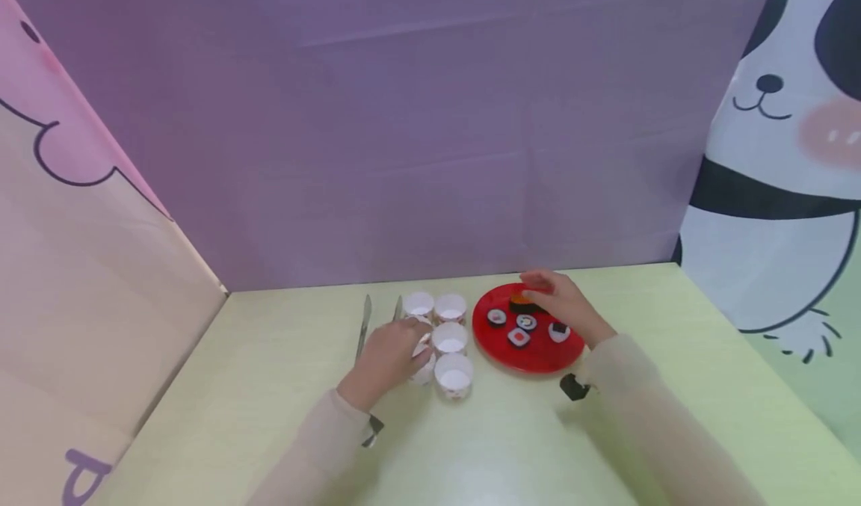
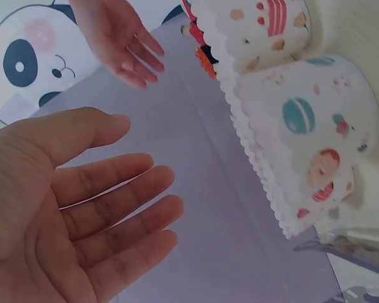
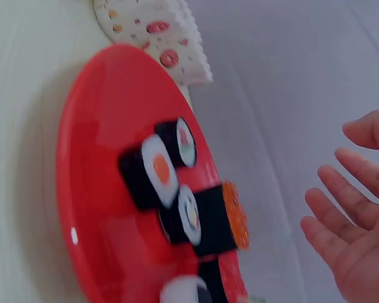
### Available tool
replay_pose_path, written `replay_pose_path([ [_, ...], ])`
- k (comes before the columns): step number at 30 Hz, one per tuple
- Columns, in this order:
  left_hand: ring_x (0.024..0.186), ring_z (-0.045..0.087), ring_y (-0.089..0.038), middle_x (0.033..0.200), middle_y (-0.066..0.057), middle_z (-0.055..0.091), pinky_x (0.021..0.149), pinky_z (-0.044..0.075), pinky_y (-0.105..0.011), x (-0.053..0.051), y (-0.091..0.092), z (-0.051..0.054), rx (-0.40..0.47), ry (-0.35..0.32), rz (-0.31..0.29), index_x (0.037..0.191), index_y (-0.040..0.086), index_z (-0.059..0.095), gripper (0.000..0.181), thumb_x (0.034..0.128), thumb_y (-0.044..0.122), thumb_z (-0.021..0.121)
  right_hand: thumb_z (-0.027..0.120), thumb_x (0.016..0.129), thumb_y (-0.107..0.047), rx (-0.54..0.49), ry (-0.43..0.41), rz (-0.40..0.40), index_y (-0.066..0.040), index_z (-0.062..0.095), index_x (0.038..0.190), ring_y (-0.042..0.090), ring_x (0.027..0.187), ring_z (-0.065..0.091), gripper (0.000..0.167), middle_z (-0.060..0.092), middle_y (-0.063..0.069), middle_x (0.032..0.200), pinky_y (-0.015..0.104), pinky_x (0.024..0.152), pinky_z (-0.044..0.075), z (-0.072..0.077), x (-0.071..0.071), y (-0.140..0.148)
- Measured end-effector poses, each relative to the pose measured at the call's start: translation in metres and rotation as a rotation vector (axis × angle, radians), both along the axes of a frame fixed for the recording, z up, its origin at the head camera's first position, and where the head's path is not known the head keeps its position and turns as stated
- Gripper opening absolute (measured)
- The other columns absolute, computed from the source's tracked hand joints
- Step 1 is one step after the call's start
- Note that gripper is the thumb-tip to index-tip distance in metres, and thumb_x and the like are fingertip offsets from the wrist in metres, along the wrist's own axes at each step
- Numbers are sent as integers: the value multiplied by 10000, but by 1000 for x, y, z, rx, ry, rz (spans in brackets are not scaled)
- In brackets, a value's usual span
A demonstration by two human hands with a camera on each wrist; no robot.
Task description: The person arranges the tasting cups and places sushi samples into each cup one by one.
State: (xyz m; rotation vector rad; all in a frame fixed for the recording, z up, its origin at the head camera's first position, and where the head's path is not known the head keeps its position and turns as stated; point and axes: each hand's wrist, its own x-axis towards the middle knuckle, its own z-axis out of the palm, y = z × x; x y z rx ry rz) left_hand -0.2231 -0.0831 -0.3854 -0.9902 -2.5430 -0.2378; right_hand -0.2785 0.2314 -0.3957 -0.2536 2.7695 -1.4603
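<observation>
My left hand (image 1: 389, 353) hovers over the left side of a group of white paper cups (image 1: 453, 374). Its fingers are spread and hold nothing in the left wrist view, where the printed cups (image 2: 309, 113) stand apart from it. On the right, my right hand (image 1: 566, 306) is over the far right part of a red plate (image 1: 494, 349). The right wrist view shows its relaxed fingers holding nothing, away from the toy sushi. Black-wrapped rolls (image 3: 157, 170), an orange-topped piece (image 3: 236, 214) and a white piece with a black band (image 1: 559, 332) lie on the plate.
Two long thin grey utensils (image 1: 364, 326) lie left of the cups, one partly hidden by the cups and left hand. The pale table (image 1: 269, 386) meets a purple backdrop (image 1: 403, 155) behind. A panda-printed panel (image 1: 773, 252) stands to the right.
</observation>
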Motion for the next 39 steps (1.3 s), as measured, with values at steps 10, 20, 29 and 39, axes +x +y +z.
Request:
replay_pose_path([
  [10, 802, 642, -265, 912, -105, 677, 679, 527, -375, -5, -20, -9, 35, -76, 79, 1010, 38, 673, 267, 807, 204, 723, 509, 974, -234, -102, -58, -82, 24, 428, 1345, 397, 1204, 448, 459, 464, 257, 1329, 532, 1016, 358, -6, 18, 44],
  [20, 970, 628, -344, 1083, -190, 648, 821, 503, -450, -7, -46, -15, 59, -230, 261, 1139, -4, 625, 380, 844, 226, 687, 446, 991, -357, -147, -146, -138, -13, 345, 1412, 398, 1273, 373, 553, 375, 233, 1416, 554, 1040, 308, -27, 30, 76],
  [29, 1058, 600, -352, 1158, -206, 624, 891, 476, -455, -10, -61, -25, 72, -293, 357, 1158, -10, 615, 400, 848, 231, 687, 467, 988, -273, -195, -185, -177, 20, 329, 1412, 388, 1254, 402, 534, 371, 247, 1416, 445, 1027, 367, -42, 33, 77],
  [39, 788, 628, -307, 923, -192, 654, 684, 521, -405, -13, -61, -26, 12, -310, 439, 1088, -49, 622, 391, 814, 214, 720, 501, 966, -294, -136, -320, -208, -4, 277, 1450, 398, 1266, 377, 607, 322, 238, 1455, 530, 1017, 347, -52, 30, 76],
])
